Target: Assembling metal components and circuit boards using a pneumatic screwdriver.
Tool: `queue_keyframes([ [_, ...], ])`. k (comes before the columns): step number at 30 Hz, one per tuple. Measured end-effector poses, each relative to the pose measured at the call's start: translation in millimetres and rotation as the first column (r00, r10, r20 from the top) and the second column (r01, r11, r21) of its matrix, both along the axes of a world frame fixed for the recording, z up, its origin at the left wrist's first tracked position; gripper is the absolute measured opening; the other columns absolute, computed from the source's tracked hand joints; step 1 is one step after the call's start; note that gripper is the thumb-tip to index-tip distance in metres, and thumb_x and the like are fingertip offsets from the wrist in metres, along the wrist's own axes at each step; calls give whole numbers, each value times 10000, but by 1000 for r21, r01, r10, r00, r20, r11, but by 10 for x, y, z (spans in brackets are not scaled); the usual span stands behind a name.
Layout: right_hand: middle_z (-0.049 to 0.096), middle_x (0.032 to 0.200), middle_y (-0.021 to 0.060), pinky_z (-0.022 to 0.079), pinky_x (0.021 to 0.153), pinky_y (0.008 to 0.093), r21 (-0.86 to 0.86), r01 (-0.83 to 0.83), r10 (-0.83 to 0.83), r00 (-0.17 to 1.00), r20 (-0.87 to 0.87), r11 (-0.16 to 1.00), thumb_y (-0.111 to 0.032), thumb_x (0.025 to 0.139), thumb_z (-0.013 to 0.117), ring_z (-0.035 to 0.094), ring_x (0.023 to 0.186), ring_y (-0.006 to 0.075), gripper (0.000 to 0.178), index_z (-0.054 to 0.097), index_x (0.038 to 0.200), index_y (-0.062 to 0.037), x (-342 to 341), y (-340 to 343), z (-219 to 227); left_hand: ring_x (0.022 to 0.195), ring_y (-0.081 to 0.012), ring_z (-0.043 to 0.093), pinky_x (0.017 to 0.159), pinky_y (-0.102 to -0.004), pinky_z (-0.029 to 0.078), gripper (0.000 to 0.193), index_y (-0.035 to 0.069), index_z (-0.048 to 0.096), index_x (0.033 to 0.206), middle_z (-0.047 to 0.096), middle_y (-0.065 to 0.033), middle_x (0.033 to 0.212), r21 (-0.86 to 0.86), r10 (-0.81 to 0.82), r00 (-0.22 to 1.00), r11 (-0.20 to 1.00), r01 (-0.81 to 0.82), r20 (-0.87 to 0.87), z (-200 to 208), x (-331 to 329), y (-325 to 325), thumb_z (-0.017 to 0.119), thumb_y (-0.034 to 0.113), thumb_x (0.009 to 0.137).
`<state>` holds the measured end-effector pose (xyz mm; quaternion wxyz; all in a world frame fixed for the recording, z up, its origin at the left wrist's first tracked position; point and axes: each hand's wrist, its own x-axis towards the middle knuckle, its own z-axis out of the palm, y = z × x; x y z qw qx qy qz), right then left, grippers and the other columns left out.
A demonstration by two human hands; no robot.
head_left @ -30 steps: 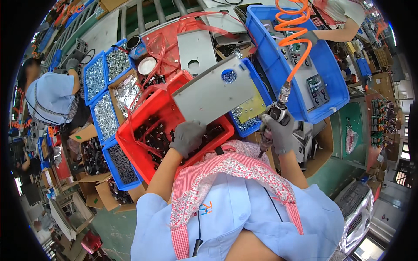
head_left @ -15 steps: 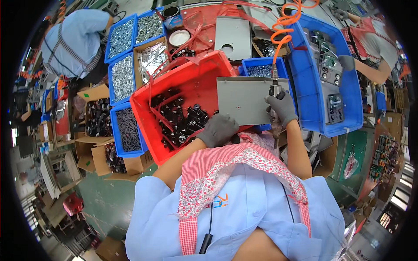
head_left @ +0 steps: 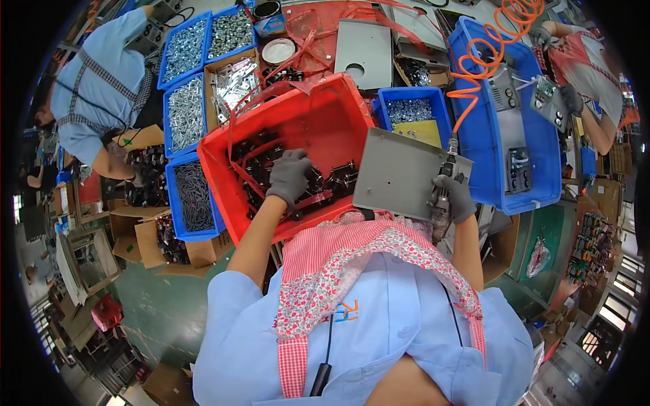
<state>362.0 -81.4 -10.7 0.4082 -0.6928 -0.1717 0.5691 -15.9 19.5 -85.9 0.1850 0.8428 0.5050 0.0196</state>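
My left hand, in a grey glove, is inside the red bin, just over a heap of black metal-and-plastic parts. Its fingers are bent and slightly apart; no part shows in them. My gloved right hand is closed around an air screwdriver, which hangs from an orange coiled hose. Beneath the tool lies a tilted grey metal panel, overlapping the bin's right edge. The tool's lower tip is hard to make out.
Blue trays of screws and other fasteners line the left. A blue tray of small hardware sits behind the panel. At right, a co-worker's gloved hand holds a unit over a big blue bin. Another person works at far left.
My left hand has gone from the panel's near-left corner into the red bin. The panel has turned and shifted right and nearer, and my right hand with the screwdriver has moved nearer too.
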Motion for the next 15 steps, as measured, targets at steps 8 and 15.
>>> queue_keyframes([
  [8, 562, 625, 56, 521, 417, 332, 126, 78, -74, 996, -43, 989, -93, 752, 615, 572, 435, 180, 107, 573, 833, -38, -5, -86, 236, 1010, -296, 581, 832, -414, 483, 195, 163, 694, 893, 625, -81, 1040, -235, -370, 872, 923, 306, -319, 32, 241, 275, 608, 100, 730],
  [15, 558, 604, 60, 507, 418, 336, 217, 119, -79, 979, -186, 969, -88, 769, 604, 575, 432, 189, 139, 565, 893, -39, -73, -107, 430, 932, -319, 623, 808, -401, 499, 180, 167, 687, 975, 649, -112, 980, -349, 61, 996, 936, -35, 64, -19, -43, 240, 605, 150, 816],
])
